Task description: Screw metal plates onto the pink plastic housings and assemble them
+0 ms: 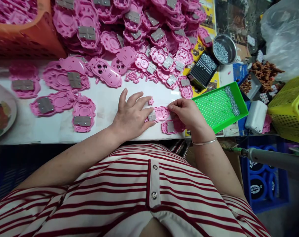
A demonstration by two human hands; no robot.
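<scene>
On the white tabletop, my left hand (131, 115) lies with its fingers spread, thumb and forefinger around the metal-plate end of a pink plastic shell (162, 113). The thumb and fingers of my right hand (186, 112) are pinched together at the shell's right end; what they hold, if anything, is too small to tell. A second pink shell with a metal plate (169, 127) lies just below, partly under my right hand. A small pink piece (151, 100) sits by my left fingertips. Small pink pieces (134, 76) are scattered farther back.
Pink shells (87, 19) are piled at the back beside an orange basket (28, 36). To the right are a green tray of screws (213, 110), a black basket (201, 70), a metal bowl (222, 49), a yellow basket (285, 102) and a grey screwdriver (273, 159).
</scene>
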